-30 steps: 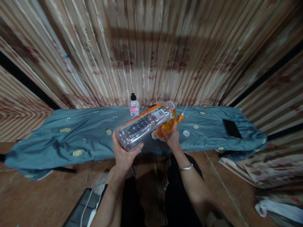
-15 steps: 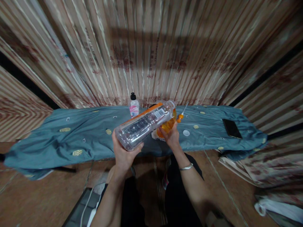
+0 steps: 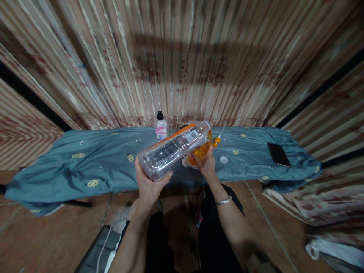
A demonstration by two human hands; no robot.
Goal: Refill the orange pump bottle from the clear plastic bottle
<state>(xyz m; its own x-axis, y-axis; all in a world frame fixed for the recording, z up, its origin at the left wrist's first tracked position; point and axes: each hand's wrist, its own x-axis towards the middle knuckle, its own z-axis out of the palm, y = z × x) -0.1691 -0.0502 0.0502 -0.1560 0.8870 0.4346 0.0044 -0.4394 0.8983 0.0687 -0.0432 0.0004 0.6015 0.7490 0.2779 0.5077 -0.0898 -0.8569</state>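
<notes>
Here, tilted clear bottle [image 3: 174, 151], base [image 3: 153, 171] gripped in left hand [image 3: 148, 186], neck [image 3: 205, 127] over amber container [image 3: 202, 151] clasped in right hand [image 3: 207, 165].

The tilted clear plastic bottle with an orange-edged label [image 3: 174, 152] hides most fingers of the left hand [image 3: 148, 189], part of the see-through amber container [image 3: 202, 151] and the base of the black-capped clear bottle with a pink label [image 3: 161, 129]. The tilted bottle's fine print is too small to read. Some fingers of the right hand [image 3: 207, 165] are behind the container.
</notes>
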